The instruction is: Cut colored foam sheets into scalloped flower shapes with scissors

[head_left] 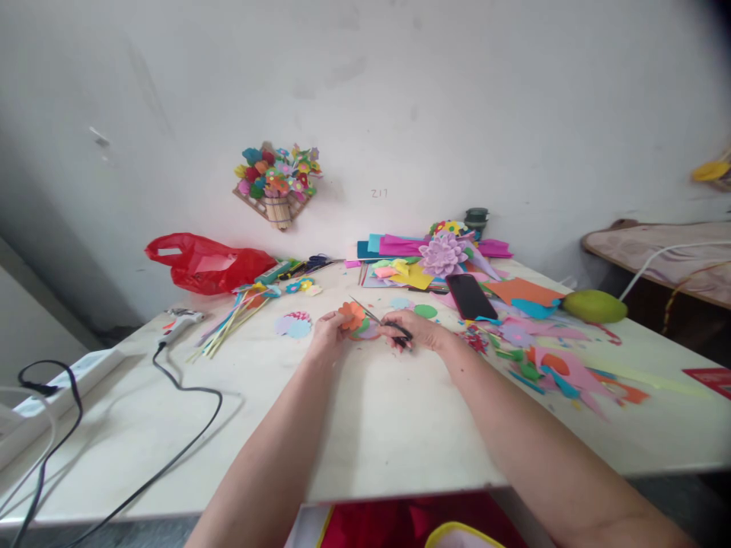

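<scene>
My left hand pinches a small orange foam flower just above the white table. My right hand is closed round the black handles of a pair of scissors, whose thin blades point up and left toward the flower. Under the flower lie pale purple and green foam pieces. Both forearms reach in from the bottom edge.
A black phone, coloured foam sheets and scraps, a purple foam flower, and a green mango lie to the right. A glue gun with black cord, sticks and a red bag sit left.
</scene>
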The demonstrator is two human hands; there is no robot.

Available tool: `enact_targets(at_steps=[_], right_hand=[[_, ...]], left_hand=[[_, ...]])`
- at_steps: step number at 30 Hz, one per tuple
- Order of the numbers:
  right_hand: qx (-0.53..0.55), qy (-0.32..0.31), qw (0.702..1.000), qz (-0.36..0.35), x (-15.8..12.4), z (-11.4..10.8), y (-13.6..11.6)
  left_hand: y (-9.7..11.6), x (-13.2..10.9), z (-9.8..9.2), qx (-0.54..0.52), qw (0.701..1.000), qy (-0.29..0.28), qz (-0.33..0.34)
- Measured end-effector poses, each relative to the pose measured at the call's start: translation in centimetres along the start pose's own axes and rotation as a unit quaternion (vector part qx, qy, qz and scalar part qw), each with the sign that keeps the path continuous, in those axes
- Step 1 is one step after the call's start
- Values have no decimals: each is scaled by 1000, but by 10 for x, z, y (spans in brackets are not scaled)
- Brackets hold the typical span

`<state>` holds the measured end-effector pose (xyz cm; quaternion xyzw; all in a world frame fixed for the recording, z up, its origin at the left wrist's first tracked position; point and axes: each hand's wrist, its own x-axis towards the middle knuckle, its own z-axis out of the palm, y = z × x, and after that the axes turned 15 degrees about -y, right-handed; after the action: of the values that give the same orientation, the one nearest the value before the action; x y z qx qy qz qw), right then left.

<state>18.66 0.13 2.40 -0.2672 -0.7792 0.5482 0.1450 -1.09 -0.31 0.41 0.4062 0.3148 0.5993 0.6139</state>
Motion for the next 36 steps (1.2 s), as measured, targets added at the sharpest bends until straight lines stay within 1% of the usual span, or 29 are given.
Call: enact_targets(at_steps=[9,22,27,36], right_hand=[[-6,5,1000,25,5,-1,4],[-11,12,999,42,7,-1,5],[-11,15,999,44,8,-1,6],[22,8,1000,20,7,0,4]], left_hand=[[-1,0,-3,7,999,-34,4],[-4,3,-5,5,999,-41,1],[-4,4,-4,-1,1000,-29,-2],[-4,4,-5,0,1000,-31,1]])
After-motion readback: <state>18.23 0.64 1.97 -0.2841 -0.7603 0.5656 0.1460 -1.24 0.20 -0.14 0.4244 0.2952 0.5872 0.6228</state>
